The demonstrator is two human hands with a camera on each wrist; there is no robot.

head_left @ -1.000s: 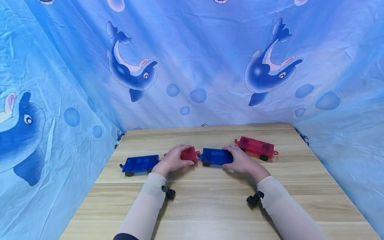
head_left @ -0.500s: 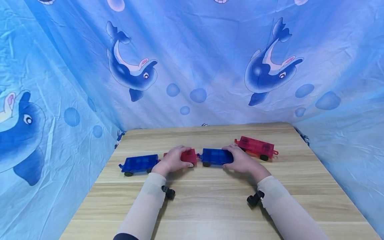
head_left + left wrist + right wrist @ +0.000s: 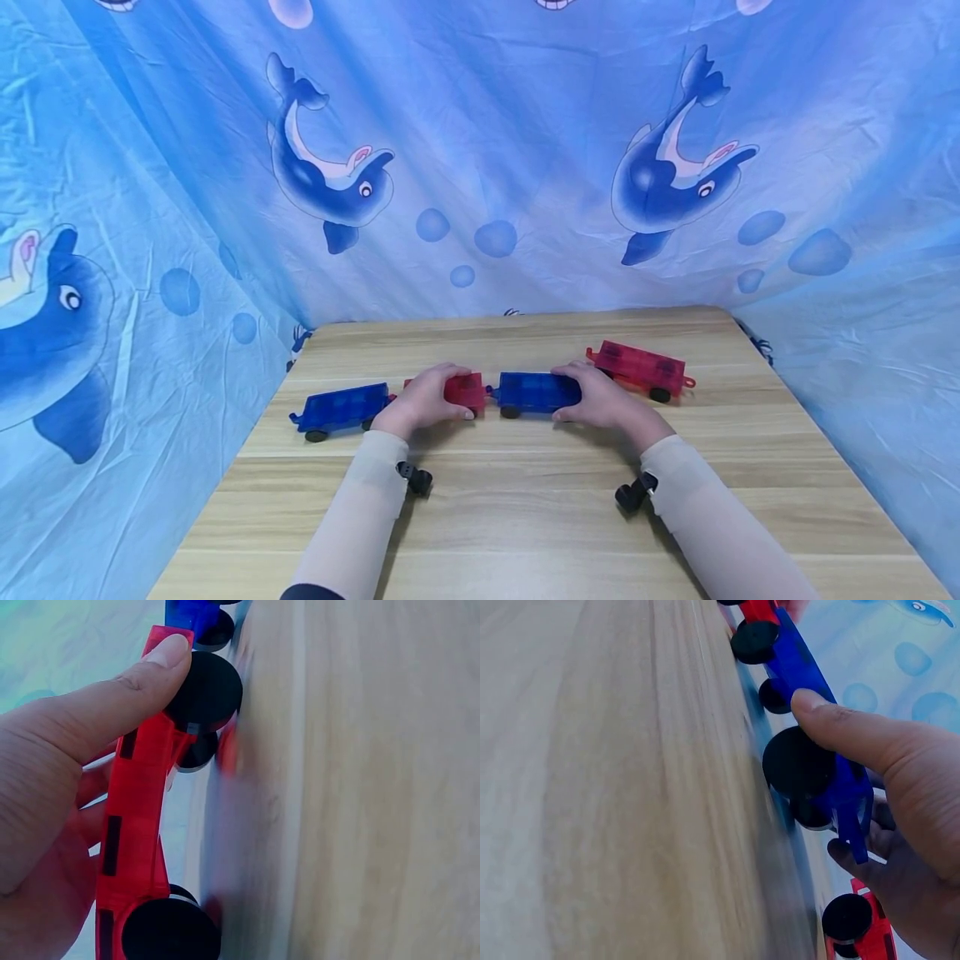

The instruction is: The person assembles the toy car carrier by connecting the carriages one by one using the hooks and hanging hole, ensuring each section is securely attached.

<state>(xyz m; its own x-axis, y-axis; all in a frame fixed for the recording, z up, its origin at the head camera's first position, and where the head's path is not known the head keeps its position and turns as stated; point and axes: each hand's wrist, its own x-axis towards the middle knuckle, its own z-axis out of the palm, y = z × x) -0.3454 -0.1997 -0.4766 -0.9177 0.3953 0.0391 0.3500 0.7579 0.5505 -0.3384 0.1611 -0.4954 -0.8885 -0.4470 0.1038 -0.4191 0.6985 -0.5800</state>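
Note:
My left hand [image 3: 423, 402] grips a translucent red wagon [image 3: 467, 392] across its sides; in the left wrist view the thumb presses the red side [image 3: 139, 825] above a black wheel. My right hand [image 3: 603, 402] holds a blue wagon [image 3: 531, 392] by its right part, thumb on the near side, as the right wrist view shows of the blue body [image 3: 799, 664]. These two wagons meet end to end at their couplings. Left of the red one, another blue wagon [image 3: 347, 407] adjoins it, the joint partly behind my left hand. A second red wagon [image 3: 641, 367] stands apart, behind my right hand.
The wooden table [image 3: 510, 517] carries the wagons near its far edge. Blue cloth [image 3: 465, 150] printed with dolphins hangs behind and on both sides. A small black device is strapped at each wrist.
Both hands have shifted slightly left with the red and blue wagons, and the left blue wagon has moved left and tilted a little. The gripped wagons' couplings now overlap. The far right red wagon stayed still.

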